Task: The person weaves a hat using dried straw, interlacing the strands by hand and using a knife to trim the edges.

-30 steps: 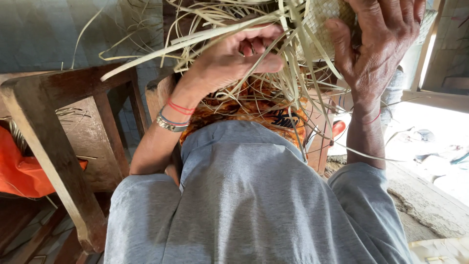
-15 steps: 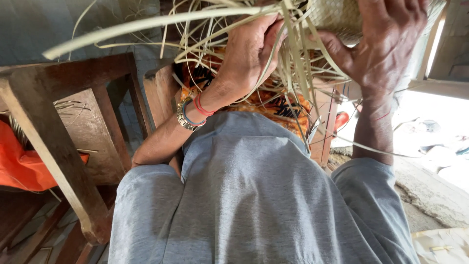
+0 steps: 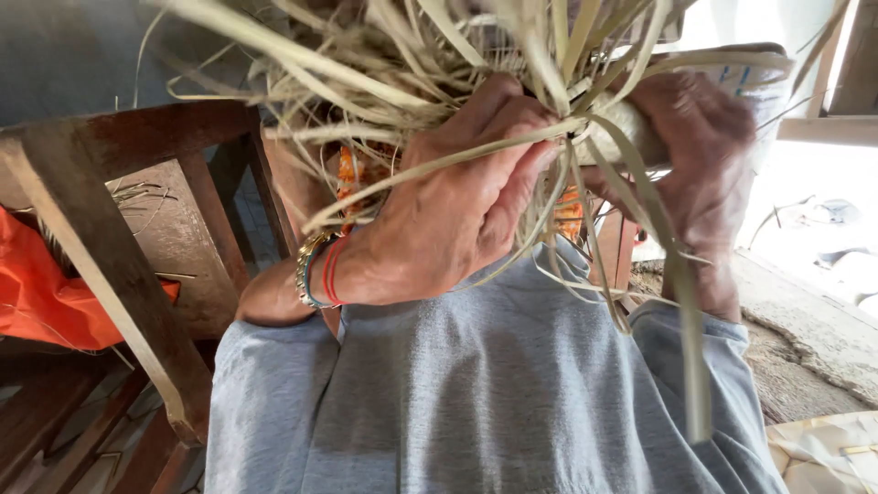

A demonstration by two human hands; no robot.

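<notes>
Straw strips (image 3: pixel 402 82), a big loose bundle of pale flat blades, fan out above and around both hands, some hanging down past the right wrist. They spring from a woven straw piece (image 3: pixel 631 128), partly hidden, which sits in the grip of the right hand (image 3: pixel 704 155); that grip is clamped around it from the far side. The left hand (image 3: pixel 457 210) is just beside it, its grip closed with fingers curled together over one strip that runs across the knuckles, pressing into the bundle.

Below both hands lies the grey shirt (image 3: pixel 494 384), filling the lower middle of the view. Left of the left hand stands a dark wooden chair (image 3: pixel 101 229), its frame slanting downward, with an orange cloth (image 3: pixel 55 293) behind it. Behind the hands an orange patterned fabric (image 3: pixel 352 174) shows between the strips. On the left wrist sit bracelets (image 3: pixel 315 270), metal, red and green, touching one another.
</notes>
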